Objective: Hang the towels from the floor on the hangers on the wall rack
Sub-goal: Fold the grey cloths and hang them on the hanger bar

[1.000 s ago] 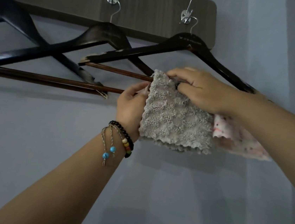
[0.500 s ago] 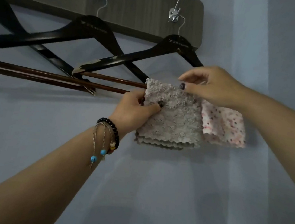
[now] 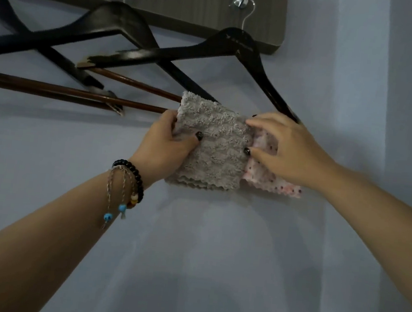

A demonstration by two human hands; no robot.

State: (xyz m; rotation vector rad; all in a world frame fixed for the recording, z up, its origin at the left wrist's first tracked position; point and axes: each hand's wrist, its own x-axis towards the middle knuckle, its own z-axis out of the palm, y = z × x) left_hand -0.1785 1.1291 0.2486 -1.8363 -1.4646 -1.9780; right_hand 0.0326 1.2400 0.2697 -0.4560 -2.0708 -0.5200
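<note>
Here, what we see:
Grey towel [image 3: 212,143]: draped over the rightmost hanger's [image 3: 238,46] bar, beside the pink dotted towel [image 3: 261,177].
Left hand [image 3: 167,143]: we pinch the grey towel's left edge.
Right hand [image 3: 285,149]: flat, relaxed grip pressing both towels.

The wall rack [image 3: 166,0] sat high on the wall, its hangers [image 3: 227,53] hung side by side below it, overlapping. On the rightmost hanger's bar [image 3: 136,85] two towels hung next to each other: the fluffy towel [image 3: 213,146] to the left, the dotted towel [image 3: 264,172] touching it on the right. My left grip [image 3: 167,143] held the fluffy towel's left edge; my right grip [image 3: 285,149] lay over the seam between the two towels.
</note>
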